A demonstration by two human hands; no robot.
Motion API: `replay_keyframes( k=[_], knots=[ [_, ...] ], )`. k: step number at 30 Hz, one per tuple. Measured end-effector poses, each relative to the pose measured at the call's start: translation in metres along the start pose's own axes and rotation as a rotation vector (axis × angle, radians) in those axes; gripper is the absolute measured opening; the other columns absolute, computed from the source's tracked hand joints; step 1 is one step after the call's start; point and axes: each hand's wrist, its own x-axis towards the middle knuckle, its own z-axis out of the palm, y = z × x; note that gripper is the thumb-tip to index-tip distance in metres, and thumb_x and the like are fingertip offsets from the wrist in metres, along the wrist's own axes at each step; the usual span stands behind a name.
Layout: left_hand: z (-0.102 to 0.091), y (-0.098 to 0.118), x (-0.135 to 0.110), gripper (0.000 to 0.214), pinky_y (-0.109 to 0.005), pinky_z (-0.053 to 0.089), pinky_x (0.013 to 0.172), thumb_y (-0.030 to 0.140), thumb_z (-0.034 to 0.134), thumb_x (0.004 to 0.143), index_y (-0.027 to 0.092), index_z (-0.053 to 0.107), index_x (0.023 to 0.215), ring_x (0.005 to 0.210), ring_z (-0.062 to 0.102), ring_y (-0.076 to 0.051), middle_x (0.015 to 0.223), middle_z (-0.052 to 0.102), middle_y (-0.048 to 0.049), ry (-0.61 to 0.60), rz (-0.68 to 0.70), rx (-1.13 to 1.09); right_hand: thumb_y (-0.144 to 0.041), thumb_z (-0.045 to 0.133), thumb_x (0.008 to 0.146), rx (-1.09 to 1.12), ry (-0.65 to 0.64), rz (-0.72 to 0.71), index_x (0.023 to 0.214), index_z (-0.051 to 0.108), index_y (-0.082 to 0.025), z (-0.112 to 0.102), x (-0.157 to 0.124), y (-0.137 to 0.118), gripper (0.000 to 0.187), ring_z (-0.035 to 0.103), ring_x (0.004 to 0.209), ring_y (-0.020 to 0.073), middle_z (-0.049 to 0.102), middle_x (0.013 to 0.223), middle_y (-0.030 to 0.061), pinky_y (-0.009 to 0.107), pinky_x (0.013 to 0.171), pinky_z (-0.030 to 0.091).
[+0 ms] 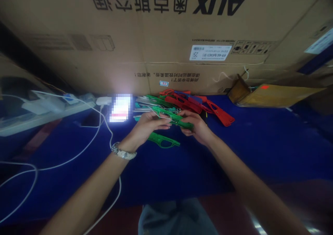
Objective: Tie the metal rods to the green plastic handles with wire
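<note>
Both hands are at work on one green plastic casing half [174, 118], right at the centre of our clock, with the carton side as twelve! The left hand [148, 122] has the nine o'clock end, thumb and fingers nearly closed in a pinch on it. Over at three, the right hand [196, 124] is curled round the other end, fingers bent in firmly. A thin white lead crosses the casing's left part.

Just below, between six and seven, a second green casing half [157, 138] lies on the blue tabletop [260, 145], its oval opening showing. Now to the crowded side: metal tubes [143, 110] poke out towards ten, another green casing [156, 99] sits at eleven, and red casings [182, 101] sprawl from one round to three, with a blue piece [196, 98] among them.

Just past nine, a brightly glowing rectangle [121, 108], pixelated, so no detail there! A white plug [102, 101] sits beside it. A wristwatch [124, 153] circles the left wrist at eight, and the big AUX carton [166, 30] fills twelve.
</note>
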Motion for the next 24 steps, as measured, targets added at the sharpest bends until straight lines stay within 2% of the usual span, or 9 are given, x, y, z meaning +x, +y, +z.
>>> replay_keyframes(
  k=[8, 13, 18, 24],
  knots=[
    [-0.002, 0.009, 0.0, 0.025, -0.03, 0.062, 0.071, 0.028, 0.089, 0.066, 0.014, 0.077, 0.084, 0.074, 0.074, -0.018, 0.085, 0.077, -0.0049, 0.006, 0.051, 0.044, -0.027, 0.071, 0.072, 0.022, -0.004, -0.09, 0.085, 0.053, -0.02, 0.004, 0.0, 0.002, 0.024, 0.035, 0.041, 0.004, 0.042, 0.057, -0.01, 0.02, 0.042, 0.016],
    [-0.007, 0.006, 0.003, 0.023, -0.029, 0.062, 0.07, 0.032, 0.087, 0.07, 0.016, 0.078, 0.084, 0.086, 0.073, -0.019, 0.092, 0.077, -0.006, 0.044, 0.082, 0.077, -0.031, 0.071, 0.073, -0.047, 0.034, -0.115, 0.087, 0.053, -0.021, 0.002, 0.001, 0.006, 0.025, 0.039, 0.041, 0.005, 0.043, 0.06, -0.0099, 0.019, 0.04, 0.019],
    [-0.012, 0.005, 0.006, 0.021, -0.029, 0.061, 0.073, 0.031, 0.086, 0.07, 0.015, 0.073, 0.075, 0.089, 0.071, -0.02, 0.084, 0.074, -0.0057, 0.075, 0.052, 0.102, -0.042, 0.067, 0.08, -0.268, 0.026, -0.206, 0.092, 0.053, -0.021, -0.002, 0.008, 0.017, 0.027, 0.048, 0.042, 0.0092, 0.058, 0.065, -0.0053, 0.022, 0.037, 0.029],
    [-0.01, 0.004, 0.006, 0.022, -0.028, 0.06, 0.067, 0.029, 0.086, 0.067, 0.015, 0.07, 0.073, 0.081, 0.069, -0.017, 0.079, 0.071, -0.0028, 0.104, 0.012, 0.055, -0.033, 0.058, 0.09, -0.703, 0.111, -0.346, 0.101, 0.059, -0.021, 0.0, 0.006, 0.025, 0.016, 0.062, 0.059, 0.015, 0.066, 0.067, -0.0017, 0.027, 0.061, 0.045]
  ],
)
